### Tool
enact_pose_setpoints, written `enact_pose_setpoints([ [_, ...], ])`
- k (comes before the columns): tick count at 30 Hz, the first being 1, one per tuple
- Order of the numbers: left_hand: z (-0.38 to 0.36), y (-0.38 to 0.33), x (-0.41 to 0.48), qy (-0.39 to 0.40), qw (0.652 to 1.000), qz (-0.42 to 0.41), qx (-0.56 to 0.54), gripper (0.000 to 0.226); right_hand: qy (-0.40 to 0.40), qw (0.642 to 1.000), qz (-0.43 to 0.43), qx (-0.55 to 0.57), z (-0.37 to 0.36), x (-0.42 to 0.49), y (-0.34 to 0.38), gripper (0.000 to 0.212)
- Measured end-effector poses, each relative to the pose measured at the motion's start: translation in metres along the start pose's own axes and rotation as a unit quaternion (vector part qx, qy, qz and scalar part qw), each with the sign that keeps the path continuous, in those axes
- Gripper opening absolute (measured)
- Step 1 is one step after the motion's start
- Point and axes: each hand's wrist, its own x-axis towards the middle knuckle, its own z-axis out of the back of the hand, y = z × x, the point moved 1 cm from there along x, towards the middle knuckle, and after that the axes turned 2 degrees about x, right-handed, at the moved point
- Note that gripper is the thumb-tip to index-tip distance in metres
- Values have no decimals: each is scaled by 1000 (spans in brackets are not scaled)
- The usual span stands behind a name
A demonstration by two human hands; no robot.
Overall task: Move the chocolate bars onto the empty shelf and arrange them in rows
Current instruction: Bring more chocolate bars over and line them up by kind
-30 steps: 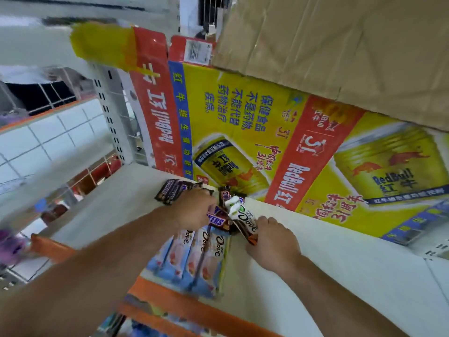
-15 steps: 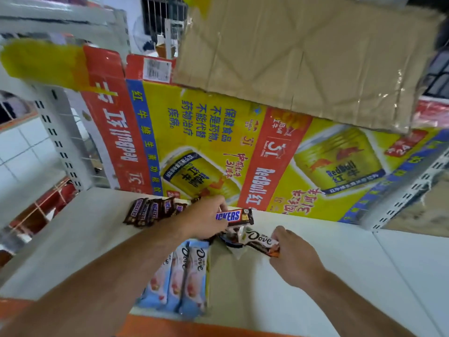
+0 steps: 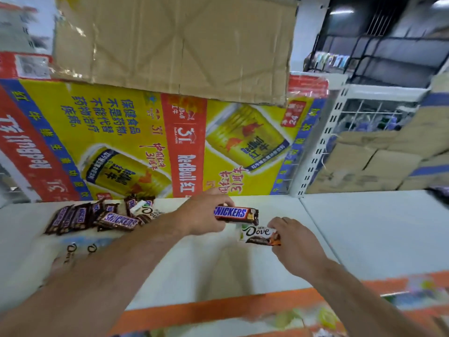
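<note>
My left hand [image 3: 204, 216] is gripping a Snickers [image 3: 234, 213] over the white shelf [image 3: 364, 229]. My right hand [image 3: 297, 243] is pinching a Dove [image 3: 257, 235] just beside it, low by the shelf. The pile [image 3: 97, 218] is lying off to the left. The two bars are so close that I could be knocking the Dove crooked, or the Snickers could be slipping out.

Flattened Red Bull carton [image 3: 145, 142] beneath a brown cardboard sheet [image 3: 182, 45], stacked cardboard boxes [image 3: 376, 161] far right.
</note>
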Motion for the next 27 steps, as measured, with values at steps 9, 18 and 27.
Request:
enact_pose_setpoints([
  [9, -79, -150, 49, -74, 996, -40, -13, 44, -28, 999, -14, 14, 43, -73, -151, 48],
  [18, -144, -278, 115, -56, 993, -99, -30, 33, -35, 996, -80, 9, 82, -135, -276, 47],
  [27, -199, -350, 198, -19, 985, -168, -34, 32, -46, 987, -154, 6, 94, -158, -369, 48],
])
